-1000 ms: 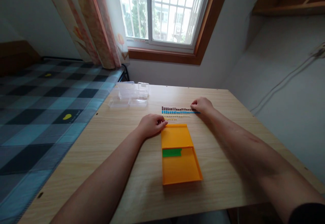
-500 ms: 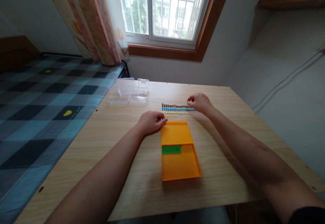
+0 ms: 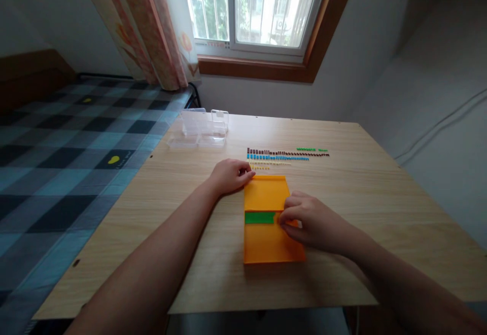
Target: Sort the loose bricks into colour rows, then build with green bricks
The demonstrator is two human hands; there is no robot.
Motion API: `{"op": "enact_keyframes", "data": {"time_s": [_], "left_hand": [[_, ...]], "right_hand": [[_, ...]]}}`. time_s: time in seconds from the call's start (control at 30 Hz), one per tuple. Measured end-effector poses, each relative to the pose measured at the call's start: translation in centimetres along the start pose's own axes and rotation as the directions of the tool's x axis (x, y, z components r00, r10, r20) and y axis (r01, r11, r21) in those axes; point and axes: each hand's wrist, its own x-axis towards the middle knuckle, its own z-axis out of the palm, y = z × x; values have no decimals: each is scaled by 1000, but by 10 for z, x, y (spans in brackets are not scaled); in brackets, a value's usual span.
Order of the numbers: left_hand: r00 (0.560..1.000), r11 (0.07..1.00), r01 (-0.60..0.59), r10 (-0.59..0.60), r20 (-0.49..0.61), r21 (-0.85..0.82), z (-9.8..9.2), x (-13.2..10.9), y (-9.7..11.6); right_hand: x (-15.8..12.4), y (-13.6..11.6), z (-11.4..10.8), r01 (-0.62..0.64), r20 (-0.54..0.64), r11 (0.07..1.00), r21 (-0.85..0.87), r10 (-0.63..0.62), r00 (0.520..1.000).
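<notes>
An orange tray [image 3: 273,246], its two parts split by a crossbar, lies on the table in front of me. Green pieces [image 3: 259,218] form a flat strip just below the crossbar, at the left. My left hand [image 3: 231,175] is closed at the tray's top left corner, fingertips on the rim. Over the tray's right side, my right hand [image 3: 304,219] makes a pinch beside the strip's right end. Whatever those fingertips hold is too small or hidden to make out. Beyond the tray are rows of tiny brown pieces [image 3: 283,152], blue pieces [image 3: 279,157] and yellow pieces [image 3: 260,168].
A short row of green pieces [image 3: 306,149] lies behind the brown row at the right. Clear plastic boxes [image 3: 201,132] stand open at the table's back left. A bed with a checked cover [image 3: 76,173] adjoins the table's left side.
My right hand has come back from the far rows to the tray, beside the green strip. My left hand stays at the tray's corner. The view has shifted slightly.
</notes>
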Motion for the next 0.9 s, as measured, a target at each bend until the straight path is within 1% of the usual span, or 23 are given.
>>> {"op": "enact_keyframes", "data": {"time_s": [0.1, 0.2, 0.37, 0.47, 0.63, 0.9], "left_hand": [[1000, 1000, 1, -1, 5, 8, 0, 0, 0], [1000, 1000, 0, 0, 9, 12, 1, 0, 0], [1000, 1000, -8, 8, 16, 13, 1, 0, -1], [1000, 1000, -8, 8, 20, 9, 0, 0, -1], [1000, 1000, -9, 9, 23, 2, 0, 0, -1], [1000, 1000, -14, 14, 19, 14, 0, 1, 0]], "right_hand": [[3, 4, 5, 28, 13, 998, -64, -27, 1000], [2, 6, 8, 39, 26, 996, -80, -37, 999], [-1, 5, 9, 41, 13, 997, -69, -40, 999], [-2, 3, 7, 68, 31, 996, -50, -66, 997], [-2, 3, 8, 99, 56, 993, -65, -96, 994], [1, 6, 12, 93, 56, 995, -32, -91, 994]]}}
